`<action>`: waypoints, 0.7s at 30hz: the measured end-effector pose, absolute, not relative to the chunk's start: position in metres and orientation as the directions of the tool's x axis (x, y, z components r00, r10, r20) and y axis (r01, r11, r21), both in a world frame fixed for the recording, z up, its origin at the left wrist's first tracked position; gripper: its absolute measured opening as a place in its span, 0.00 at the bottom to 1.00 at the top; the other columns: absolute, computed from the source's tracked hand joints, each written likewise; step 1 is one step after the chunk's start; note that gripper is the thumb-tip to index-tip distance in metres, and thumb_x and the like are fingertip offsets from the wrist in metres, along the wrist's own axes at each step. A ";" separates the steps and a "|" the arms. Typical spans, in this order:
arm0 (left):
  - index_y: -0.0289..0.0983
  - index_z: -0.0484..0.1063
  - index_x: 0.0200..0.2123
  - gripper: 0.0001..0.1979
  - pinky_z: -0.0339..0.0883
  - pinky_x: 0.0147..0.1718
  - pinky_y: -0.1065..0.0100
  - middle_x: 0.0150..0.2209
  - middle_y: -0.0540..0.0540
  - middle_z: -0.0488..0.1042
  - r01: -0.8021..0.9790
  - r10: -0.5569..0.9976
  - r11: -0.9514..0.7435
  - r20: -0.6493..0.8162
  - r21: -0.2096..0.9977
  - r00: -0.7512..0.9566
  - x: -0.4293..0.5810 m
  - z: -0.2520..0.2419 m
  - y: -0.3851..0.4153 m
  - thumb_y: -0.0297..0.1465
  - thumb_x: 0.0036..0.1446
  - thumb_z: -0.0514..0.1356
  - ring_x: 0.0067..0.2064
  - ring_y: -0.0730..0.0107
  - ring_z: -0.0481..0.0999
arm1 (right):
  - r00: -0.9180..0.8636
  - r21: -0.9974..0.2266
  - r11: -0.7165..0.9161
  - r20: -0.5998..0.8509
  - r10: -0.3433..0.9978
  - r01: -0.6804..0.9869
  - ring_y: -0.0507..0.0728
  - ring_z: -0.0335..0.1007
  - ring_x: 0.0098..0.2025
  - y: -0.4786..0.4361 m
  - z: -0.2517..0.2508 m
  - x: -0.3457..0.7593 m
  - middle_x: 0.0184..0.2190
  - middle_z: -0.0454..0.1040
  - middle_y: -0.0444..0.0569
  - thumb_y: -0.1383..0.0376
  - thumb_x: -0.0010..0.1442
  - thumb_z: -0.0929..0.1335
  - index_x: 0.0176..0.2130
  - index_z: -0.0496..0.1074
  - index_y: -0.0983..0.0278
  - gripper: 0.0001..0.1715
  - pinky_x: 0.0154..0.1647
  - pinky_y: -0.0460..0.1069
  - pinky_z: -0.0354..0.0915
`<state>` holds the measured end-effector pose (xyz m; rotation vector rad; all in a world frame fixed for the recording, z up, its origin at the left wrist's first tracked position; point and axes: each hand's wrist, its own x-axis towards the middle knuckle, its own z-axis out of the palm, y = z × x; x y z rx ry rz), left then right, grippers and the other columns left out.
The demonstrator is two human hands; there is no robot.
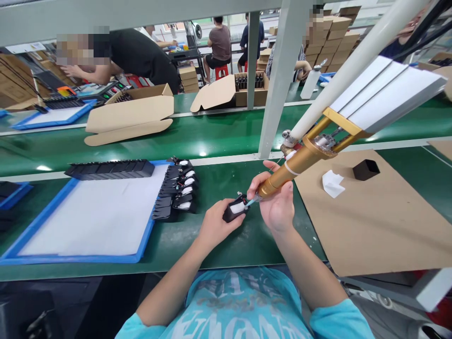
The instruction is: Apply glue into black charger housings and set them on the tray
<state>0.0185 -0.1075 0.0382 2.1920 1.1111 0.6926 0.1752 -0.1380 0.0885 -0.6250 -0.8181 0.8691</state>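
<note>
My left hand (216, 220) is closed round a small black housing (234, 209) with a white part inside, held just above the green bench. My right hand (278, 207) wraps the lower end of a gold-coloured dispensing gun (293, 167), which slants up to the right. The gun's pale blue nozzle tip (252, 202) meets the near right end of the housing; whether it touches the white part I cannot tell. Left of my hands stand several similar black housings (178, 190) in rows, some with white parts showing, beside a blue-rimmed tray (144, 242).
Black parts (109, 169) line the tray's far edge. On the right lies a cardboard sheet (370, 226) with a crumpled white paper (332, 183) and a black square box (366, 170). A grey post (277, 84) rises behind the gun. Across the belt are open cartons (130, 113) and people.
</note>
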 end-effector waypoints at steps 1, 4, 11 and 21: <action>0.39 0.72 0.44 0.15 0.68 0.35 0.68 0.35 0.49 0.78 0.541 0.842 -0.471 0.172 0.696 0.511 0.019 0.038 -0.108 0.36 0.53 0.64 0.34 0.66 0.76 | 0.390 -0.763 0.504 0.355 0.850 -0.405 0.53 0.66 0.24 -0.138 0.089 0.174 0.29 0.71 0.43 0.40 0.61 0.59 0.51 0.63 0.58 0.31 0.28 0.51 0.64; 0.39 0.71 0.46 0.15 0.69 0.34 0.68 0.36 0.48 0.78 0.551 0.863 -0.421 0.131 0.720 0.488 0.020 0.036 -0.109 0.34 0.54 0.62 0.34 0.66 0.77 | 0.388 -0.762 0.504 0.356 0.850 -0.406 0.53 0.66 0.24 -0.138 0.090 0.172 0.29 0.71 0.43 0.41 0.61 0.59 0.51 0.63 0.58 0.30 0.28 0.51 0.64; 0.38 0.69 0.48 0.17 0.71 0.36 0.68 0.39 0.48 0.78 0.486 0.875 -0.377 0.131 0.789 0.466 0.028 0.029 -0.113 0.34 0.55 0.62 0.36 0.68 0.78 | 0.370 -0.748 0.506 0.366 0.854 -0.429 0.53 0.66 0.26 -0.136 0.093 0.162 0.30 0.70 0.43 0.42 0.62 0.60 0.54 0.62 0.56 0.29 0.30 0.51 0.65; 0.39 0.69 0.49 0.17 0.72 0.38 0.68 0.40 0.47 0.79 0.380 0.851 -0.465 0.286 0.799 0.441 0.037 0.028 -0.121 0.35 0.56 0.63 0.37 0.66 0.78 | 0.343 -0.734 0.504 0.378 0.860 -0.455 0.53 0.67 0.27 -0.136 0.096 0.156 0.30 0.71 0.43 0.43 0.62 0.61 0.50 0.63 0.56 0.26 0.30 0.50 0.65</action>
